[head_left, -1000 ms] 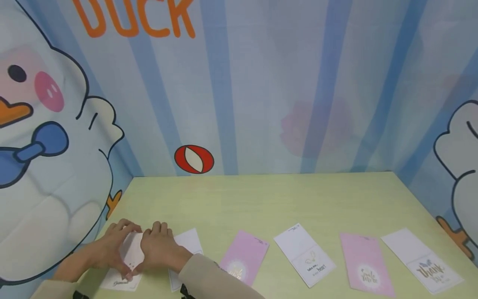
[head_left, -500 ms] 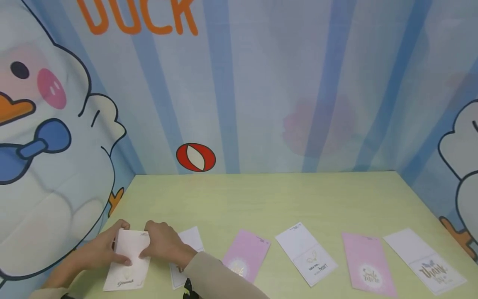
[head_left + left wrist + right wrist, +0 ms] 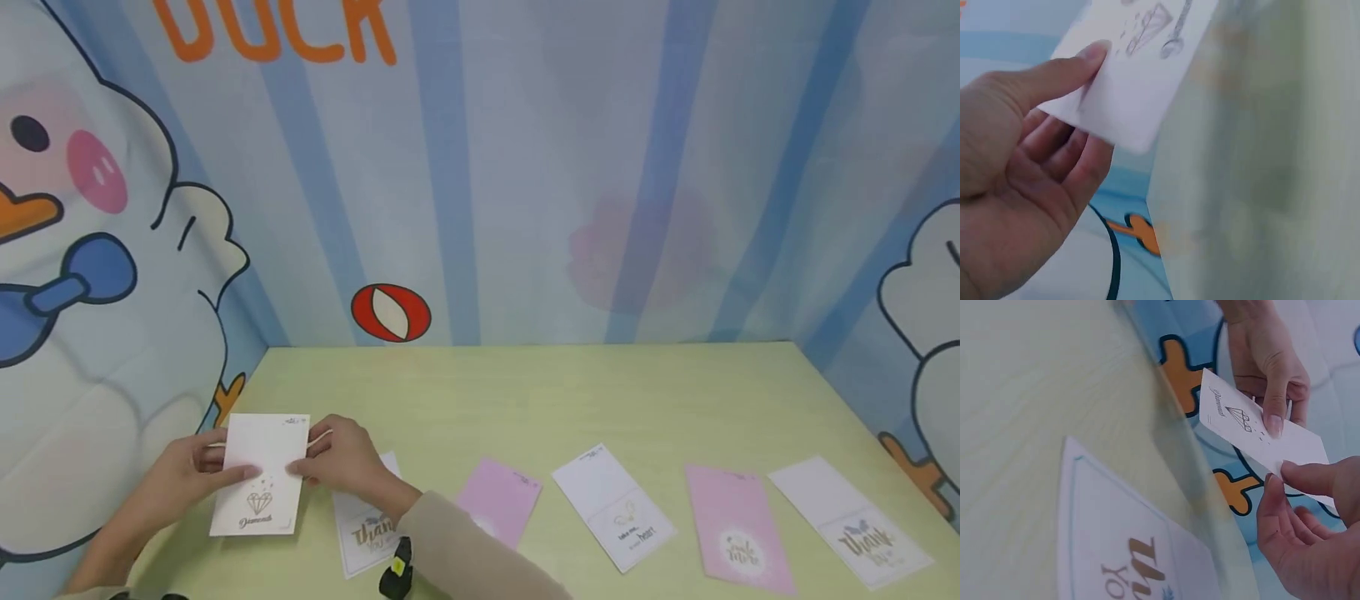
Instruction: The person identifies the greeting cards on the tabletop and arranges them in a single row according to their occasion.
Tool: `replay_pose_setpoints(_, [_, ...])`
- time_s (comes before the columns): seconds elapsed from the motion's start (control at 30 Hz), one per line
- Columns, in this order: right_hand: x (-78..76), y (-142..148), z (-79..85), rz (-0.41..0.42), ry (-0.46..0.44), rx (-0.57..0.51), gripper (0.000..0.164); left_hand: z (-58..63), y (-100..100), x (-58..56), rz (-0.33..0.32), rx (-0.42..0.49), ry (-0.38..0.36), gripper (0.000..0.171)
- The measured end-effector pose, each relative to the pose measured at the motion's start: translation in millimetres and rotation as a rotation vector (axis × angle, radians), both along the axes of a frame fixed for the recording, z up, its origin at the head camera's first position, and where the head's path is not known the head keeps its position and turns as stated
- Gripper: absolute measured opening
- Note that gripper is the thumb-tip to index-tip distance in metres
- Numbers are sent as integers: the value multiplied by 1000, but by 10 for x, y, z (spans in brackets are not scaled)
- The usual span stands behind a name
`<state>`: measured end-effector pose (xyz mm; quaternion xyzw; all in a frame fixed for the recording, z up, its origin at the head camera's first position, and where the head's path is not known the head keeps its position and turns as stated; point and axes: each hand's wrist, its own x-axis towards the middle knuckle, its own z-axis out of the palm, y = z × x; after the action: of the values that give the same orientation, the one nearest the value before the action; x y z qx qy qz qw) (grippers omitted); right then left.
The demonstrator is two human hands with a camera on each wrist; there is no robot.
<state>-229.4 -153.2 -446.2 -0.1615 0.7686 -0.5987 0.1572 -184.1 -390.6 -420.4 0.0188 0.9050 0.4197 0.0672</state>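
The diamond card (image 3: pixel 266 450) is up off the table (image 3: pixel 562 400) now, where half a second ago you had it lying flat; it hangs left of the thank-you card (image 3: pixel 360 546), your landmark here. That probably puts the handling in the air, with both hands bearing it. Your left hand (image 3: pixel 183 475) pinches its left edge, thumb on the front and fingers curled behind; your right hand (image 3: pixel 345 454) pinches the opposite edge likewise. You can't see the card's back, and whether the pale slivers by your fingers are a rear flap can't be told. The corner print is too small to read, the left wrist view crops the card, and your right arm covers part of the thank-you card.
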Motion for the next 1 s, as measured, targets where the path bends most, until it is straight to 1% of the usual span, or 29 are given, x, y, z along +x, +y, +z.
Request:
replay_pose_setpoints(0.07, [-25,56,2,-13,-21,-34,19,30,93,-14,37,12,16,65])
replay_pose_setpoints(0.17, [-58,153,-16,-18,-41,-72,14,68,228,-57,94,11,-1,66])
replay_pose_setpoints(0.23, [-85,211,-25,-42,-57,-92,13,86,311,-108,139,7,-15,70])
replay_pose_setpoints(0.37, [-166,292,-24,-146,-104,-129,16,106,433,-243,215,29,-60,78])
replay_pose_setpoints(0.43, [-221,316,-14,-200,-123,-155,17,101,470,-319,223,52,-77,77])
replay_pose_setpoints(0.47, [-250,328,-9,-222,-129,-167,17,98,483,-355,215,64,-83,76])
replay_pose_setpoints(0.6, [-368,381,-13,-276,-143,-214,15,50,517,-484,176,104,-88,65])
replay_pose_setpoints(0.67, [-420,416,-24,-292,-149,-218,14,14,538,-542,177,124,-89,64])
replay_pose_setpoints(0.73, [-472,447,-41,-302,-164,-221,13,-29,558,-599,197,138,-86,65])
replay_pose_setpoints(0.83, [-541,479,-70,-304,-207,-232,13,-93,590,-679,255,168,-86,67])
replay_pose_setpoints(0.9, [-591,490,-104,-305,-241,-250,13,-136,598,-732,291,195,-87,68])
replay_pose_setpoints(1.0, [-670,512,-158,-310,-280,-295,14,-191,611,-821,324,240,-97,68])
